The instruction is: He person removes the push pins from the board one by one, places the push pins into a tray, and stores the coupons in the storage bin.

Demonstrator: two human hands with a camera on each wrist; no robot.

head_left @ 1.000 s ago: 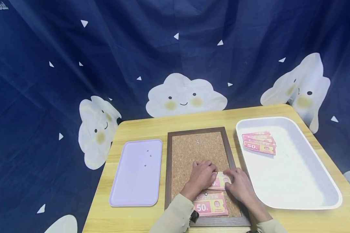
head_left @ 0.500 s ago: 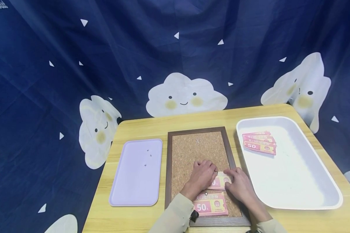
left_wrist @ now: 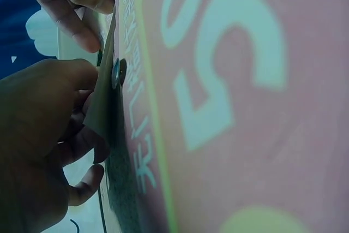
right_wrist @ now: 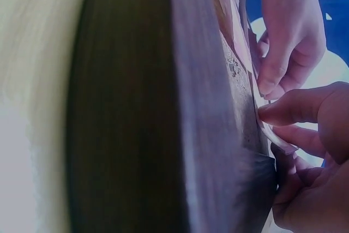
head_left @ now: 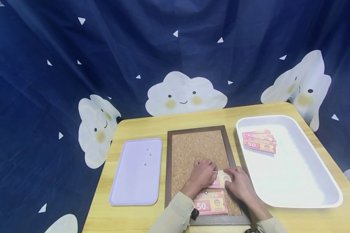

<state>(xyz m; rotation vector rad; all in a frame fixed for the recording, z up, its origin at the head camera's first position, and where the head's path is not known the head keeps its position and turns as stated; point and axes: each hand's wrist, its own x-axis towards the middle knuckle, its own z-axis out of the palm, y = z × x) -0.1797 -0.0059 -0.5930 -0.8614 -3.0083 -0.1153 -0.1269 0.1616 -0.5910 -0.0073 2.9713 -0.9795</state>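
A pink and yellow coupon [head_left: 221, 180] lies across the middle of the cork board [head_left: 182, 152]. Its left end is pinched by my left hand [head_left: 203, 173], whose fingers bend over it and cover part of it. My right hand [head_left: 240, 183] pinches the right end between thumb and fingers. In the left wrist view the edge of the held coupon [left_wrist: 102, 99] stands a little off the board. Nearer me lies a second coupon [head_left: 210, 204], marked 50, with a round-headed thumbtack [head_left: 205, 192] at its top edge.
A lilac tray [head_left: 135, 181] on the left holds several small tacks [head_left: 145, 164]. To the right, a white tray [head_left: 294, 181] contains several fanned coupons [head_left: 259, 142]. Something small and shiny [head_left: 197, 140] sits near the board's top. The board has a dark wooden frame [head_left: 169, 161].
The head view has shifted very slightly. Both hands stay on the same coupon, and nothing else has visibly moved.
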